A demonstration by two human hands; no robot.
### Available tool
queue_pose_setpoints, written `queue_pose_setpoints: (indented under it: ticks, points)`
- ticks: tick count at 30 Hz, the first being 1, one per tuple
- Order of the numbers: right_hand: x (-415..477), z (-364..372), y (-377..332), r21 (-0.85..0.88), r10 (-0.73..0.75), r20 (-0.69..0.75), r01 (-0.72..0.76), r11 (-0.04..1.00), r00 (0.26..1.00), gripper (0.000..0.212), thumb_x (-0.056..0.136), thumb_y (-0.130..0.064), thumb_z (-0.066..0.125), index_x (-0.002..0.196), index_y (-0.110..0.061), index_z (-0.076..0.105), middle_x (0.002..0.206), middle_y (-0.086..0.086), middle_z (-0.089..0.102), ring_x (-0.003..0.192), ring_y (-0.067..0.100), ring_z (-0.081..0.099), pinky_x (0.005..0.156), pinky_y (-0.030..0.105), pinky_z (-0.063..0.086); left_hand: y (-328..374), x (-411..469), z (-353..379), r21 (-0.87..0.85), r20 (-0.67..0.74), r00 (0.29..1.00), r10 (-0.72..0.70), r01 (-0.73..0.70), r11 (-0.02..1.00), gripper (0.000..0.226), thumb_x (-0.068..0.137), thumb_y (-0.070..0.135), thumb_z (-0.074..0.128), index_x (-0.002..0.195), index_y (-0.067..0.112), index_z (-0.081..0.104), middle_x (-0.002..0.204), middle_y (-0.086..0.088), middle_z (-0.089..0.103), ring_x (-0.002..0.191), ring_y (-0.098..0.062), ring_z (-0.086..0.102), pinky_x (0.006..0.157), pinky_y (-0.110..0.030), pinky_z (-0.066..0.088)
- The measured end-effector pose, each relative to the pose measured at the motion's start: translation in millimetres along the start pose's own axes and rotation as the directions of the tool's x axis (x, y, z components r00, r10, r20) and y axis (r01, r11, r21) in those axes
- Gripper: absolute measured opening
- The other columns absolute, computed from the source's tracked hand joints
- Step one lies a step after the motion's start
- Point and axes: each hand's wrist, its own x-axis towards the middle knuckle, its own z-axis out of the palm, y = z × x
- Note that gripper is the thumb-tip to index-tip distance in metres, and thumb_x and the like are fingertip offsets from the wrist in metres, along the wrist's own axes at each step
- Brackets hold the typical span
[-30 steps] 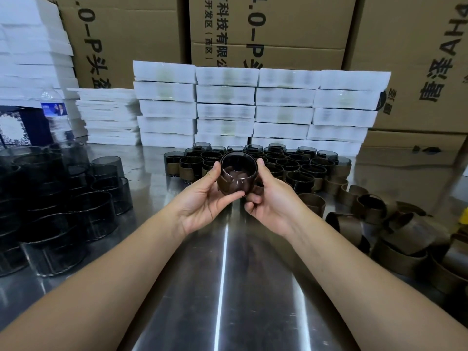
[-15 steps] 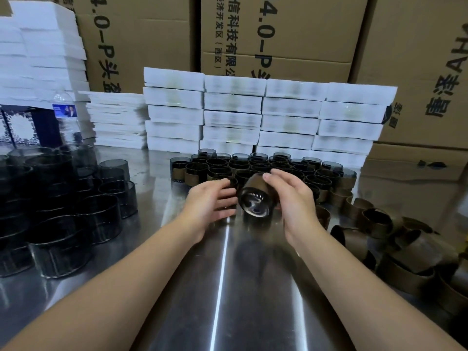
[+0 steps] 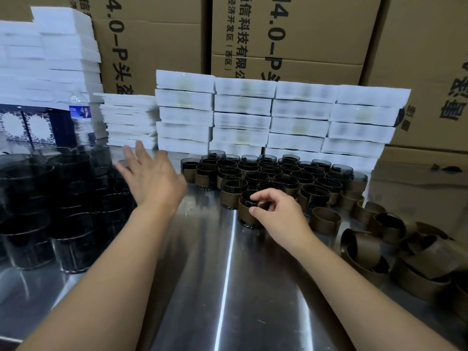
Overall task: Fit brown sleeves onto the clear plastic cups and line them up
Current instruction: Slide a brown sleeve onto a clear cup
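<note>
Brown-sleeved cup (image 3: 244, 217): upright on the steel desk (image 3: 202, 274), at the near edge of the sleeved cups (image 3: 278, 173); right side hidden by fingers.
Right hand (image 3: 281, 215): pinches that cup's rim.
Left hand (image 3: 152, 178): fingers straight and spread, holding nothing, blurred, by the bare cups (image 3: 71, 224).
Loose sleeves (image 3: 379, 247): heap cut off at right.
Cartons (image 3: 304, 34): "4.0-P" readable, the rest partly behind white boxes (image 3: 243, 110).

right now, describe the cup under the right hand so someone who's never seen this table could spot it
On the steel table, a block of sleeved cups stands before the white boxes. The target cup is nearest the camera, at the block's front edge, the only one whose rim the right hand pinches.
</note>
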Motion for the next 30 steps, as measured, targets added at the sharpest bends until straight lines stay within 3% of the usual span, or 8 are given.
queue_pose_setpoints:
  ticks: [3,7,10,15,21,25,27,30]
  points:
    - [-0.3,-1.2,-0.1,-0.003,-0.001,0.007,0.001,1.0,1.0,0.022,0.083,-0.016,0.069,0.083,-0.037,0.062,0.085,-0.011,0.055,0.062,0.0,0.044,0.06,0.013,0.032,-3.3,4.2,-4.9,0.074,0.054,0.997,-0.063,0.059,0.995,0.051,0.089,0.031,0.059,0.134,0.012,0.046,0.16,-0.021,0.005,0.147,-0.04,-0.006,0.115,-0.061,-0.005]
    - [-0.6,0.0,-1.3,-0.026,-0.008,0.016,0.008,1.0,1.0,0.024,0.083,-0.018,0.069,0.078,-0.04,0.06,0.086,-0.011,0.055,0.064,0.001,0.045,0.062,0.014,0.033,-12.3,16.1,-23.5,0.077,-0.118,0.991,-0.068,0.077,0.994,0.05,0.086,0.03,0.062,0.13,0.011,0.051,0.159,-0.023,0.009,0.147,-0.039,-0.005,0.114,-0.062,-0.005]
    - [-0.1,-0.2,-2.0,-0.029,-0.005,0.028,0.006,1.0,1.0,0.023,0.083,-0.019,0.069,0.078,-0.039,0.06,0.085,-0.011,0.054,0.064,0.0,0.044,0.059,0.011,0.031,-24.0,27.1,-37.3,0.048,-0.2,0.968,-0.15,0.163,0.985,0.056,0.083,0.029,0.064,0.134,0.009,0.05,0.159,-0.022,0.01,0.147,-0.039,-0.003,0.114,-0.066,-0.001]
    - [-0.2,-0.8,-3.3,-0.027,-0.007,0.048,0.008,1.0,0.999,0.019,0.083,-0.018,0.069,0.08,-0.036,0.062,0.087,-0.011,0.054,0.063,0.0,0.043,0.06,0.011,0.031,-44.9,40.7,-42.3,0.021,-0.024,0.949,-0.315,0.316,0.949,0.06,0.087,0.044,0.06,0.132,0.007,0.051,0.155,-0.02,0.022,0.144,-0.042,0.012,0.112,-0.065,0.014]
    - [-2.2,-1.3,-5.8,-0.026,-0.015,0.062,0.017,1.0,0.998,0.015,0.084,-0.018,0.068,0.083,-0.032,0.064,0.089,-0.01,0.054,0.062,-0.001,0.043,0.058,0.004,0.034,-53.8,44.5,-39.8,0.098,0.07,0.941,-0.33,0.323,0.941,0.07,0.083,0.056,0.063,0.129,0.004,0.053,0.143,-0.027,0.037,0.131,-0.047,0.035,0.112,-0.059,0.022]
    - [-3.2,-1.3,-7.0,-0.014,-0.015,0.071,0.016,1.0,0.997,0.015,0.084,-0.017,0.068,0.084,-0.031,0.064,0.088,-0.01,0.053,0.062,-0.001,0.044,0.059,0.003,0.034,-63.4,50.1,-38.3,0.11,0.095,0.957,-0.273,0.262,0.959,0.044,0.085,0.024,0.066,0.124,0.003,0.059,0.13,-0.028,0.049,0.124,-0.043,0.042,0.107,-0.049,0.034]
    - [-3.1,-1.4,-7.0,-0.02,-0.016,0.07,0.018,1.0,0.997,0.015,0.084,-0.017,0.068,0.083,-0.031,0.064,0.087,-0.011,0.053,0.062,-0.001,0.044,0.058,0.003,0.034,-66.7,51.5,-37.6,0.06,0.112,0.964,-0.243,0.237,0.97,0.043,0.08,0.009,0.064,0.123,0.005,0.061,0.13,-0.026,0.052,0.124,-0.041,0.044,0.105,-0.046,0.037]
    - [-3.1,-1.1,-6.8,-0.014,-0.02,0.071,0.021,1.0,0.997,0.014,0.084,-0.017,0.068,0.083,-0.03,0.064,0.085,-0.011,0.052,0.061,-0.001,0.043,0.058,0.004,0.034,-71.1,52.2,-37.4,0.014,0.084,0.964,-0.25,0.25,0.968,0.045,0.079,0.003,0.063,0.124,0.008,0.062,0.132,-0.023,0.053,0.126,-0.039,0.044,0.105,-0.045,0.038]
